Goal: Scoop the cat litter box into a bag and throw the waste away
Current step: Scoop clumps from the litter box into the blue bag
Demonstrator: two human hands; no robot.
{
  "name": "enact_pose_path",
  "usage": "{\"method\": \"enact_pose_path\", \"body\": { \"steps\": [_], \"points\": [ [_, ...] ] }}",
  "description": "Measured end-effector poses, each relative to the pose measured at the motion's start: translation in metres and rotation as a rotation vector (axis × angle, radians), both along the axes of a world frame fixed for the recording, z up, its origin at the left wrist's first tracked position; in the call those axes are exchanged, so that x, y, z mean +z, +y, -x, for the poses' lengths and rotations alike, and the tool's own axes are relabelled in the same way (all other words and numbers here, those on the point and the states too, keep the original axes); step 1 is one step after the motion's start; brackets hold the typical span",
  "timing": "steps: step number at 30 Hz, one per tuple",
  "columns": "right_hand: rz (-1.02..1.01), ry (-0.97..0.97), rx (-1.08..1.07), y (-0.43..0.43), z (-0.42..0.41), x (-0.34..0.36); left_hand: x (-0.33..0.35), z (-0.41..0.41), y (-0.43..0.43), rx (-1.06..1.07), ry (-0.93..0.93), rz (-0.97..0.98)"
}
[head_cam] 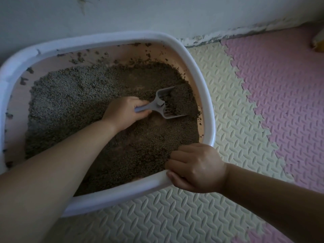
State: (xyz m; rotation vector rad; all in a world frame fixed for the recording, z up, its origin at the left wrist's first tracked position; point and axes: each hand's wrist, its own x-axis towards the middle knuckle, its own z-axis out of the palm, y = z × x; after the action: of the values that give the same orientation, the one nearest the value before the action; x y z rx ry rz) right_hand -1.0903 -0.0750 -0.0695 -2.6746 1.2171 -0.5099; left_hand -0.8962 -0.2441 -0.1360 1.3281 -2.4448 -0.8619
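— First, the left hand (122, 112)?
— Wrapped tight round the handle of the scoop (164, 106), down inside the litter box (201, 95).
— And the scoop's head?
— Just past the left knuckles, tilted, tines dug into the grey litter (70, 95), partly loaded.
— Then the right hand (196, 167)?
— Gripping the box's near white rim, fingers hooked over the inner edge, thumb on the outer side.
— Around that hand?
— Cream and pink foam mat (236, 120) beneath and to its right; pale wall (140, 14) beyond both hands.

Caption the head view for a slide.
Left hand holds a slotted scoop in the litter; right hand grips the litter box rim.
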Motion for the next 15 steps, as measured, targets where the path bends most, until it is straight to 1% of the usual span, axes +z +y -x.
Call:
{"method": "enact_pose_path", "body": {
  "steps": [3, 15],
  "points": [
    [-0.014, -0.001, 0.007, 0.0, 0.0, 0.001, 0.002, -0.001, -0.003, 0.004, 0.012, -0.015],
    [0.001, 0.026, 0.01, 0.0, 0.0, 0.002, -0.006, -0.001, 0.014, 0.009, 0.037, 0.072]
  ]
}}
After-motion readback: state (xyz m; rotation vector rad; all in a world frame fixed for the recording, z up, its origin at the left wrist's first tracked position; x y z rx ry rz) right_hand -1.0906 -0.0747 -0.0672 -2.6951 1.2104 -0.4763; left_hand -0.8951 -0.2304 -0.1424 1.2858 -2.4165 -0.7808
